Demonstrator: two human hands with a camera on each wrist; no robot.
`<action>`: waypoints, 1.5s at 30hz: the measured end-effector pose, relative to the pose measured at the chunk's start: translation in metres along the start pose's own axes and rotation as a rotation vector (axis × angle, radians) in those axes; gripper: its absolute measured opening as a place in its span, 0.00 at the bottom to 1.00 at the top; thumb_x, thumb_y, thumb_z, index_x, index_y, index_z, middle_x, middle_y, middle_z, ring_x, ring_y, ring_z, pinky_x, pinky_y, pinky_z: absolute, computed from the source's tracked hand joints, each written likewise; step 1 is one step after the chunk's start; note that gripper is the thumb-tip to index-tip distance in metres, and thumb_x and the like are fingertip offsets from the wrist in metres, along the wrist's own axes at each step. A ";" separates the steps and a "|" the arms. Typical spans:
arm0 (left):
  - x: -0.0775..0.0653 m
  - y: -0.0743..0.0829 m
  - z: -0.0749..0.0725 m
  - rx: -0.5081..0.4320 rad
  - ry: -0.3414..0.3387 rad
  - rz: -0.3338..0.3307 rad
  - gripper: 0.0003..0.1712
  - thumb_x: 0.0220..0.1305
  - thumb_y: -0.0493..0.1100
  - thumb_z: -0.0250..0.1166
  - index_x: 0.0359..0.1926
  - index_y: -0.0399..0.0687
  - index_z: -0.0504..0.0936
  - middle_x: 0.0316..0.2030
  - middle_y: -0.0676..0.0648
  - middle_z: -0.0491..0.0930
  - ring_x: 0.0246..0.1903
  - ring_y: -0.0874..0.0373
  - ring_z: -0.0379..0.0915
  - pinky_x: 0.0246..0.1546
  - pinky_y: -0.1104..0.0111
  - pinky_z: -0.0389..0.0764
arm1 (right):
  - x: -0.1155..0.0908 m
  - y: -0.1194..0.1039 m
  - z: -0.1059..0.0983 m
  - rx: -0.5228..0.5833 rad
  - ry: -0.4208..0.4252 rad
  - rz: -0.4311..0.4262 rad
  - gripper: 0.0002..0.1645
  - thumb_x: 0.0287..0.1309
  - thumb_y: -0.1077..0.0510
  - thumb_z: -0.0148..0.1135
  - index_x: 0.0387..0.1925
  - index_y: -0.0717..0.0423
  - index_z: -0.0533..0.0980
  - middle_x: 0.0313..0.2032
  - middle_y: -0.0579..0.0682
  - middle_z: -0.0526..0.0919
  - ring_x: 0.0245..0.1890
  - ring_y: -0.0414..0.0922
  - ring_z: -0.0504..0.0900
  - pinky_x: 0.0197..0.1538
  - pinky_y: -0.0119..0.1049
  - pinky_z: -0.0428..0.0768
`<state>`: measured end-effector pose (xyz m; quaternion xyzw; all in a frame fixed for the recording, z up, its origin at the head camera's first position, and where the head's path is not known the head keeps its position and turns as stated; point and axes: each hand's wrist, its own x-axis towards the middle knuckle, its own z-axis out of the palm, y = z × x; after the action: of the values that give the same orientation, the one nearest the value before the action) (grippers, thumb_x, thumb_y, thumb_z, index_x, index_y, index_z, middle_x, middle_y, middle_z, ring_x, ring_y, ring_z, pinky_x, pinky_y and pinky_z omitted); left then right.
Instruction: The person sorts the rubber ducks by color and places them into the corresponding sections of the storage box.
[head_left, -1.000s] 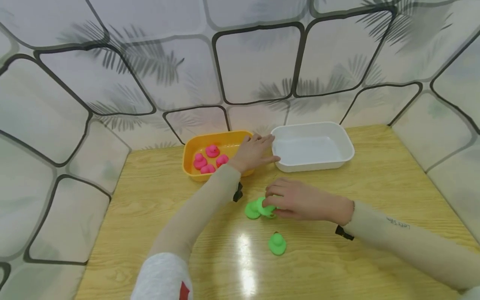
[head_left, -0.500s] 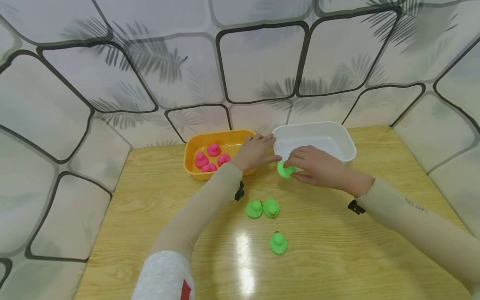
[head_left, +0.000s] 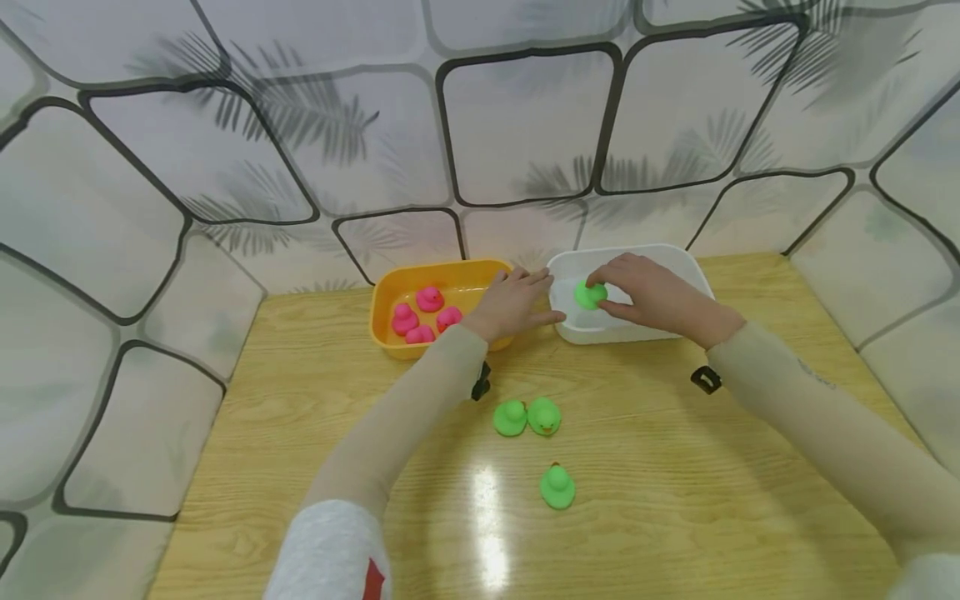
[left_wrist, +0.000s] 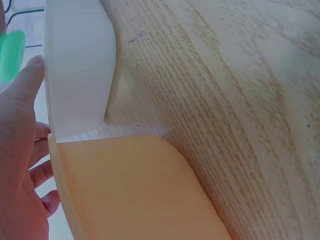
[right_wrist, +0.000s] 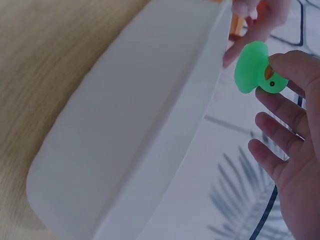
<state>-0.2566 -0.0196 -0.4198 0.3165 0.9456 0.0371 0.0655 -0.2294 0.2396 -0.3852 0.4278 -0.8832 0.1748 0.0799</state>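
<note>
- A green duck point(head_left: 588, 295) was pinched between the thumb and fingertips of the right hand point(head_left: 648, 292), over the left half of a white tub point(head_left: 618, 336); the hand's lower fingers were slack and slightly apart.
- The white tub stood by the desk's back edge, its right part crossed by the right hand.
- The left hand point(head_left: 510, 304) lay across the neighbouring ends of the white tub and an orange tub point(head_left: 408, 353), fingers loosely spread, gripping nothing.
- The orange tub sat to the left along the same back edge, with four pink ducks point(head_left: 430, 299) in view; the left hand and forearm hid its near right corner.
- Toward the middle of the desk point(head_left: 300, 458), in front of the tubs, two more green ducks point(head_left: 544, 416) sat side by side, and a lone green duck point(head_left: 557, 487) sat nearer the person.
- A patterned wall point(head_left: 525, 125) rose behind the desk's back edge.
- The right wrist view alone showed the held duck's eye and orange beak, and that it was above the tub's rim.
- The left wrist view alone showed the left thumb at the white rim and the other fingers behind the orange rim; whether the tubs touched, I could not tell.
</note>
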 end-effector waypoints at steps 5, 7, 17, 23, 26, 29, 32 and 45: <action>0.001 0.001 0.000 -0.005 -0.004 0.001 0.47 0.73 0.74 0.52 0.81 0.52 0.62 0.80 0.51 0.59 0.74 0.49 0.59 0.69 0.55 0.62 | 0.003 0.016 -0.005 0.023 -0.024 0.101 0.17 0.60 0.66 0.73 0.51 0.63 0.80 0.47 0.56 0.86 0.49 0.59 0.81 0.54 0.56 0.77; 0.002 0.001 0.001 0.001 -0.003 0.000 0.47 0.73 0.74 0.52 0.81 0.52 0.62 0.80 0.51 0.59 0.74 0.49 0.58 0.69 0.54 0.62 | 0.004 0.021 -0.006 0.029 -0.040 0.126 0.17 0.61 0.67 0.73 0.51 0.64 0.80 0.47 0.57 0.86 0.49 0.61 0.80 0.53 0.57 0.78; 0.001 0.001 0.000 -0.003 -0.011 -0.005 0.48 0.73 0.75 0.51 0.81 0.52 0.61 0.80 0.50 0.58 0.74 0.48 0.58 0.70 0.53 0.62 | 0.005 0.042 -0.004 0.039 -0.084 0.248 0.18 0.64 0.66 0.70 0.54 0.65 0.78 0.47 0.60 0.85 0.50 0.61 0.80 0.55 0.60 0.77; 0.001 0.001 -0.001 -0.008 -0.020 -0.007 0.48 0.73 0.74 0.51 0.81 0.52 0.60 0.80 0.51 0.57 0.75 0.48 0.57 0.71 0.51 0.62 | 0.002 0.045 0.002 0.036 -0.101 0.264 0.18 0.64 0.64 0.70 0.53 0.65 0.78 0.46 0.59 0.84 0.49 0.60 0.81 0.53 0.59 0.78; 0.001 0.001 -0.001 -0.008 -0.023 -0.009 0.48 0.73 0.74 0.51 0.81 0.52 0.60 0.81 0.51 0.57 0.75 0.48 0.56 0.72 0.51 0.61 | 0.000 0.045 0.005 0.030 -0.095 0.244 0.18 0.64 0.63 0.70 0.53 0.65 0.79 0.45 0.59 0.85 0.48 0.60 0.81 0.53 0.59 0.78; 0.001 0.001 -0.002 -0.006 -0.028 -0.012 0.48 0.73 0.74 0.51 0.82 0.52 0.59 0.81 0.51 0.56 0.76 0.49 0.56 0.72 0.51 0.61 | -0.002 0.045 0.007 0.018 -0.087 0.238 0.18 0.65 0.63 0.70 0.54 0.65 0.79 0.44 0.59 0.85 0.47 0.60 0.82 0.54 0.60 0.78; 0.001 0.001 -0.002 -0.003 -0.027 -0.009 0.48 0.73 0.74 0.51 0.81 0.51 0.60 0.81 0.50 0.57 0.76 0.48 0.56 0.72 0.51 0.61 | -0.006 0.043 0.008 0.017 -0.086 0.248 0.18 0.66 0.63 0.69 0.54 0.66 0.79 0.44 0.60 0.85 0.48 0.61 0.83 0.56 0.60 0.77; 0.002 0.000 0.001 -0.010 -0.024 -0.002 0.49 0.73 0.75 0.51 0.82 0.52 0.59 0.81 0.49 0.56 0.75 0.47 0.56 0.73 0.49 0.61 | -0.030 0.022 0.006 0.011 -0.015 0.109 0.14 0.64 0.66 0.70 0.50 0.66 0.82 0.43 0.57 0.87 0.47 0.59 0.83 0.53 0.57 0.79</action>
<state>-0.2585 -0.0186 -0.4207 0.3155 0.9449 0.0378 0.0785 -0.2282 0.2717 -0.4046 0.3806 -0.9049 0.1805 0.0613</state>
